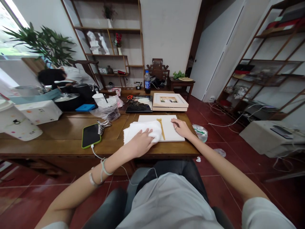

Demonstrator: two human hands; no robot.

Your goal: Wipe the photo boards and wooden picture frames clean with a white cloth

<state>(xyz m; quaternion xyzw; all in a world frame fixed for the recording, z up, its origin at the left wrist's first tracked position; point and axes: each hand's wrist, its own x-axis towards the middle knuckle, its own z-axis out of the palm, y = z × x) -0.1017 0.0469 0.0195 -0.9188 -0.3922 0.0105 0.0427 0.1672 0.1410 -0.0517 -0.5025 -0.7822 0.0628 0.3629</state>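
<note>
A white panel [175,135], perhaps a canvas or board, lies flat near the table's front edge. Down its middle runs a narrow gold shape [162,128] with a wider top; I cannot tell whether it is an object or part of the surface. A folded white towel [133,130] covers the panel's left part. My left hand [143,141] rests on that towel, palm down, fingers apart. On the panel's right side lies my right hand [181,128], a ring on one finger, its fingers stretched out over the white surface.
Beyond the panel are a framed picture [170,101], a dark picture [139,104] and a bottle [147,82]. To the left lie a phone [91,135] on a cable, a lidded cup [106,101] and a white box [40,111]. A person [76,76] bends at the far left.
</note>
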